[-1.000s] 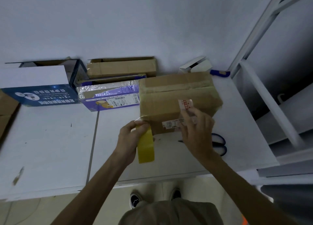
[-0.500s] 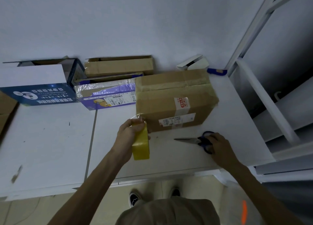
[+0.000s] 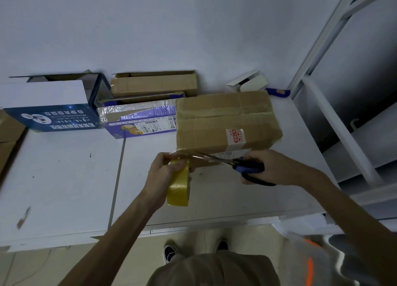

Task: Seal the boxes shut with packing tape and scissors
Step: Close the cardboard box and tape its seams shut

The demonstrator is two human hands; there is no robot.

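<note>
The brown cardboard box (image 3: 223,122) lies on the right half of the white table (image 3: 64,178), with a red-and-white sticker on its near face that is too small to read. At its near-left corner the left hand (image 3: 165,171) grips the yellow tape roll (image 3: 179,188) — a clear strip runs to the box — while the right hand (image 3: 272,167) has its grip closed round the scissors (image 3: 236,165), blades parted at that strip. The table top runs wide leftward; behind stands a blue box (image 3: 53,120) printed with upside-down white characters.
</note>
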